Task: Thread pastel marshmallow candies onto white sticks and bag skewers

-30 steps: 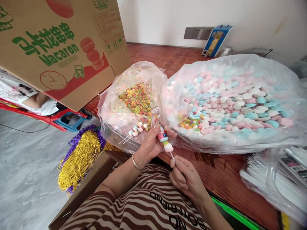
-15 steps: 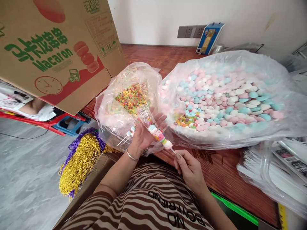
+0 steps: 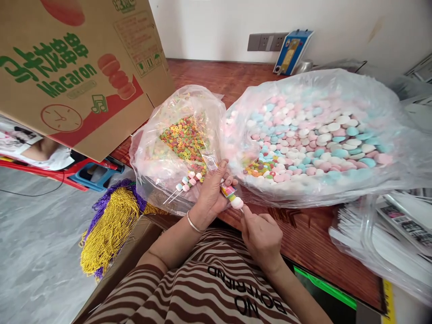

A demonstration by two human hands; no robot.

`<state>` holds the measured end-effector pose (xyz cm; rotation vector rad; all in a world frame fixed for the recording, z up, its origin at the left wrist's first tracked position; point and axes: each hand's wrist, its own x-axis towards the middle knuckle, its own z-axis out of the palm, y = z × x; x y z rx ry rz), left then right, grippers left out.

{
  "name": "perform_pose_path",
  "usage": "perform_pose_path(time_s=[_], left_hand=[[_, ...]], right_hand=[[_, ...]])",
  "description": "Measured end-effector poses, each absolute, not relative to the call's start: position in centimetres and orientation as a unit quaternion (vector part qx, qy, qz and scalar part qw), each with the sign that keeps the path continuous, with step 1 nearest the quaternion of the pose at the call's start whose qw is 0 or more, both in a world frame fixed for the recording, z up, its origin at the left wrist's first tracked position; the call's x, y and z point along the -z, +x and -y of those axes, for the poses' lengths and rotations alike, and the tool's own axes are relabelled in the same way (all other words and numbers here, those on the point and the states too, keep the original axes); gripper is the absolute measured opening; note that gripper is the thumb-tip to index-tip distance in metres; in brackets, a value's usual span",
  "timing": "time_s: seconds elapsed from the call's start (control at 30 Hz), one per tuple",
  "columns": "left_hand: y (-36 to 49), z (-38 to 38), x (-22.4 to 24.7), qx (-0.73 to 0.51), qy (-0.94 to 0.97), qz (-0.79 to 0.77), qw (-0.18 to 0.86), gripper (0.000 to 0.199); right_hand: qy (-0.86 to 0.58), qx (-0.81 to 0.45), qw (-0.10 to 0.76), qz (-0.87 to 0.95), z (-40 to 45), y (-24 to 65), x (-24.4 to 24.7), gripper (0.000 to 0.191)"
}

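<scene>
A candy skewer [image 3: 236,203] with pink, green and white pieces slants across the space between my hands, partly inside a clear printed wrapper [image 3: 210,160]. My left hand [image 3: 212,191] is closed around the wrapped upper part, fingers hiding much of it. At the lower end, just below the white piece, my right hand [image 3: 261,234] pinches the thin stick. To the left of my left hand, other candy skewers [image 3: 185,183] lie on a clear bag of small colourful ring candies [image 3: 189,139], their white sticks pointing towards me.
A large bag of pink, white and blue candy discs [image 3: 313,148] lies on the wooden table [image 3: 243,76]. A cardboard box [image 3: 87,76] stands at the left, and a blue device [image 3: 293,51] by the wall. White sticks in plastic [image 3: 361,238] lie right; gold bead strands [image 3: 113,229] hang left.
My left hand has gone from an open palm under the skewer to closed around its wrapped part. My right hand has moved up close against the lowest white piece.
</scene>
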<state>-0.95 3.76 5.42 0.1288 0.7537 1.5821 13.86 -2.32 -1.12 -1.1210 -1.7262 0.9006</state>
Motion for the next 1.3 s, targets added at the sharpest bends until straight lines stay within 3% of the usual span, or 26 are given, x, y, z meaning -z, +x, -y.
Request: perform_pose_path(time_s=[0.1, 0.3, 0.5, 0.6, 0.7, 0.8, 0.9, 1.03, 1.13, 1.3], left_hand=[[0.3, -3.4, -4.7, -0.691, 0.073, -0.359, 0.623, 0.035], [0.0, -2.5, -3.5, -0.656, 0.129, -0.297, 0.682, 0.042], [-2.6, -3.6, -4.9, -0.689, 0.122, -0.273, 0.660, 0.027], [-2.6, -4.0, -5.4, -0.684, 0.087, -0.276, 0.669, 0.016], [-2.2, -4.3, -5.4, -0.684, 0.034, -0.297, 0.666, 0.010], [-1.9, -4.7, -5.3, -0.683, -0.001, -0.321, 0.656, 0.012], [-1.8, -5.0, -5.4, -0.681, -0.004, -0.341, 0.648, 0.012], [-1.4, -5.1, -5.4, -0.693, 0.013, -0.360, 0.624, 0.013], [-1.4, -4.8, -5.1, -0.688, 0.033, -0.340, 0.640, 0.013], [-2.2, -4.4, -4.6, -0.672, 0.088, -0.253, 0.691, 0.010]], right_hand=[[-0.454, -0.287, 0.421, 0.731, 2.1, 13.4, 1.2, 0.020], [-0.373, -0.721, 0.393, 0.432, 1.9, 12.1, 0.3, 0.040], [-0.287, -0.849, 0.351, 0.272, 1.5, 12.7, -0.5, 0.035], [-0.279, -0.858, 0.327, 0.283, 1.9, 12.7, -0.2, 0.031], [-0.357, -0.702, 0.391, 0.476, 2.2, 12.8, 0.3, 0.028], [-0.406, -0.333, 0.438, 0.729, 2.0, 13.1, 0.7, 0.017], [-0.369, -0.020, 0.414, 0.832, 1.8, 13.1, 0.8, 0.013], [-0.397, 0.107, 0.379, 0.829, 1.8, 12.9, 1.1, 0.011], [-0.423, 0.010, 0.407, 0.810, 1.7, 13.3, 1.0, 0.016], [-0.410, -0.595, 0.412, 0.555, 1.2, 14.6, -0.4, 0.031]])
